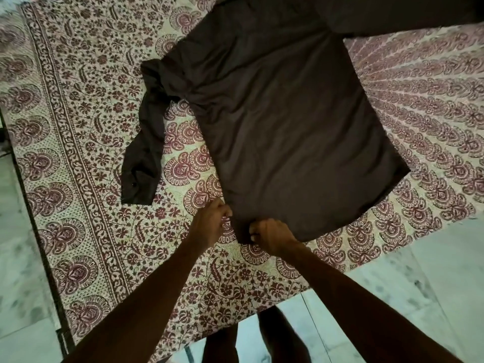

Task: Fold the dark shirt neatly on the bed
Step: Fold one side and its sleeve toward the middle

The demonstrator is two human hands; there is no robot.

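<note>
The dark brown shirt (282,121) lies spread flat on the patterned bedsheet (86,179), back side up. Its left sleeve (146,142) is crumpled and bent down beside the body, with the cuff near the sheet's middle. The other sleeve runs out of view at the top right. My left hand (212,221) grips the hem at the shirt's near left corner. My right hand (269,235) pinches the same hem just to the right, knuckles up. Both hands are close together at the bottom edge.
The bed's corner points toward me, with pale marble floor (419,279) on both sides. My bare feet (246,339) stand on the floor at the bed's near corner. Sheet lies bare left of the shirt.
</note>
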